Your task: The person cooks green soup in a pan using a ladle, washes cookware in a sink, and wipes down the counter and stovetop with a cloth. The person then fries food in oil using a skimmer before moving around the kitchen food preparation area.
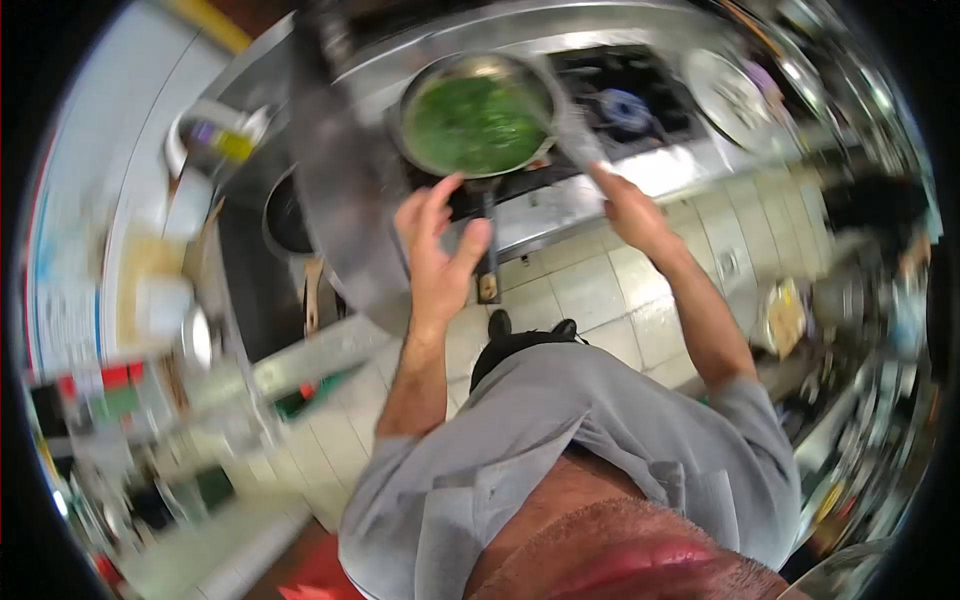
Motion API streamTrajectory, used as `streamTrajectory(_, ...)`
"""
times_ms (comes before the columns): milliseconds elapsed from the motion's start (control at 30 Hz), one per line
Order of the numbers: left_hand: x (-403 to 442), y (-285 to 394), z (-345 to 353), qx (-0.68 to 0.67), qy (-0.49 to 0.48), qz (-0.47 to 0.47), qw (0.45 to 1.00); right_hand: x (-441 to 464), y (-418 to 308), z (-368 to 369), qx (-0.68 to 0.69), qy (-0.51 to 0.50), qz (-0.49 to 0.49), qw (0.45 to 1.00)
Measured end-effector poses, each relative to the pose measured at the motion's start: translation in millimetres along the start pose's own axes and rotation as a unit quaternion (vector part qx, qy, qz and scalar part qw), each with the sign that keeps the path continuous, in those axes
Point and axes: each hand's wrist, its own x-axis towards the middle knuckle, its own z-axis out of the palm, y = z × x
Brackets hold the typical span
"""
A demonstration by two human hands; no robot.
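Note:
A frying pan [407, 118] sits on the stove at the top centre, filled with chopped leafy greens [472, 125]. Its long handle [489, 240] points toward my body. My left hand [440, 245] is just left of that handle, fingers apart and holding nothing; it appears not to touch the pan. In my right hand [630, 212] is a long metal utensil [572, 135], blurred, whose far end reaches over the pan's right rim into the greens. Its exact kind cannot be made out.
Right of the pan is a lit burner [625, 110] with a blue flame, and beyond it a white plate [725, 95]. Another dark pan [288, 212] stands on the left with its handle toward me. Metal counter [350, 200] lies between. Shelves with kitchenware line the right.

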Motion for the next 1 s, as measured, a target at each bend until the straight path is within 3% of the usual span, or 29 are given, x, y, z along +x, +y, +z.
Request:
streamTrajectory(33, -11, -23, 15, 0.084, 0.042, -0.076, 0.993, 5, 6, 11, -0.02, -0.017, 0.031, 0.999)
streamTrajectory(67, -25, -51, 26, 0.007, 0.047, -0.16, 0.986, 4, 6, 21, -0.047, -0.003, -0.014, 0.999)
streamTrajectory(100, -37, -77, 34, -0.061, 0.034, -0.247, 0.967, 8, 5, 30, 0.023, -0.052, 0.071, 0.996)
streamTrajectory(133, -48, -94, 39, -0.106, 0.009, -0.262, 0.959, -1, 1, 36, -0.017, -0.012, 0.009, 1.0)
streamTrajectory(167, -48, -89, 42, -0.18, -0.038, -0.299, 0.936, -11, -29, 5, 0.077, -0.072, 0.069, 0.992)
streamTrajectory(200, -51, -100, 45, -0.087, -0.034, -0.255, 0.962, -13, -26, 11, -0.015, -0.075, 0.022, 0.997)
streamTrajectory(233, -51, -100, 49, -0.004, -0.023, -0.155, 0.988, -13, -19, 16, 0.026, -0.079, -0.004, 0.997)
streamTrajectory(267, -45, -76, 49, 0.243, 0.0, 0.015, 0.97, -23, -24, 11, 0.024, -0.006, -0.011, 1.0)
streamTrajectory(300, -38, -82, 47, 0.302, 0.046, 0.13, 0.943, -42, -40, -18, 0.062, 0.013, -0.001, 0.998)
streamTrajectory(333, -32, -63, 49, 0.319, 0.037, 0.157, 0.934, -55, -41, -31, 0.055, 0.037, 0.024, 0.998)
streamTrajectory(467, -30, 2, 82, 0.168, -0.007, 0.096, 0.981, -152, 4, -61, 0.134, 0.222, 0.068, 0.963)
streamTrajectory(533, -32, 17, 112, -0.069, -0.067, 0.129, 0.987, -225, 31, -68, 0.085, 0.279, 0.181, 0.939)
streamTrajectory(667, -65, 62, 189, -0.145, -0.144, 0.151, 0.967, -388, 85, -50, 0.074, 0.356, 0.407, 0.838)
streamTrajectory(800, -103, 98, 287, -0.137, -0.224, 0.181, 0.948, -528, 90, -57, 0.062, 0.45, 0.509, 0.732)
streamTrajectory(833, -113, 105, 317, -0.186, -0.267, 0.163, 0.931, -555, 92, -59, 0.057, 0.457, 0.516, 0.723)
streamTrajectory(900, -142, 131, 370, -0.198, -0.357, 0.139, 0.902, -605, 98, -65, 0.036, 0.535, 0.544, 0.645)
streamTrajectory(967, -176, 156, 424, -0.23, -0.423, 0.128, 0.867, -647, 102, -80, 0.008, 0.546, 0.548, 0.634)
streamTrajectory(1000, -192, 174, 446, -0.255, -0.472, 0.109, 0.837, -662, 104, -91, 0.024, 0.586, 0.561, 0.584)
